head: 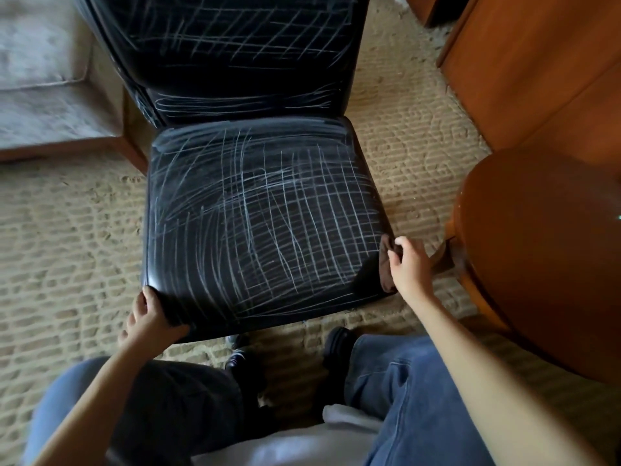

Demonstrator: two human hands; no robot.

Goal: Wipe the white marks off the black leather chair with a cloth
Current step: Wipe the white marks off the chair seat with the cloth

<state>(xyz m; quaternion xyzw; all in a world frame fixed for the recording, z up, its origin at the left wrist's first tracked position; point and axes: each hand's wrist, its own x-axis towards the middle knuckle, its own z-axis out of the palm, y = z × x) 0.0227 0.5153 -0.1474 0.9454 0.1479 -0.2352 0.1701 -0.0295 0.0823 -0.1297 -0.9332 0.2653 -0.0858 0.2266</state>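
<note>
The black leather chair [255,210] stands in front of me, facing me. White scribbled marks [268,223] cross its seat and backrest. My left hand [151,317] grips the seat's front left corner. At the front right corner, my right hand [410,264] is closed on a dark brown cloth [386,264], which hangs against the side of the seat. My jeans and black shoes show below the chair.
A round wooden table [544,250] stands close on the right, with a wooden cabinet [537,62] behind it. A pale upholstered sofa [50,89] sits at the left. Beige patterned carpet [67,237] covers the floor.
</note>
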